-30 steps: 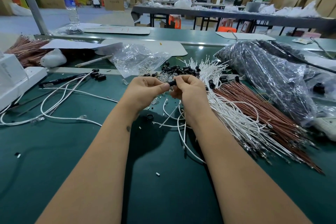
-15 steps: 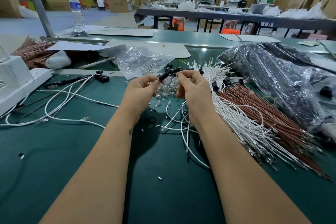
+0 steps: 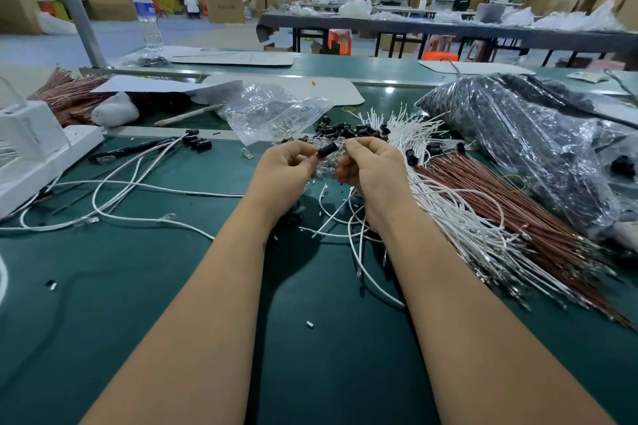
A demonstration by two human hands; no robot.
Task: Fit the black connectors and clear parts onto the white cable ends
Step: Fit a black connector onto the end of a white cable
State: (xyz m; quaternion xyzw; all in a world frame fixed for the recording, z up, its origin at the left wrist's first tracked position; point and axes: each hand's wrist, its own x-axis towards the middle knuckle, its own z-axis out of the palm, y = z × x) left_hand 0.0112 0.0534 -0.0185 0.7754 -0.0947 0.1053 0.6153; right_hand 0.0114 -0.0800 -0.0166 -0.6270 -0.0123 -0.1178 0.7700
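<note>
Black connector [image 3: 327, 150]: a small black cylinder held tilted above the middle of the green table [image 3: 103, 304], between both hands.
Left hand [image 3: 283, 167]: fingers curled, thumb and fingertips pinching the connector's lower end.
Right hand [image 3: 371, 162]: fingers curled toward the connector's upper end; whether they touch it I cannot tell. White cable runs down from under this hand.
Clear parts [image 3: 326, 166]: a small heap just behind the hands.
Loose connectors [image 3: 341, 130]: a black pile beyond the heap.
White cables [image 3: 459, 214]: a bundle right of the hands, beside brown wires [image 3: 518, 217].
Clear bag [image 3: 272, 110]: toward the far edge.
Finished cables [image 3: 138, 176]: looped toward the left edge.
</note>
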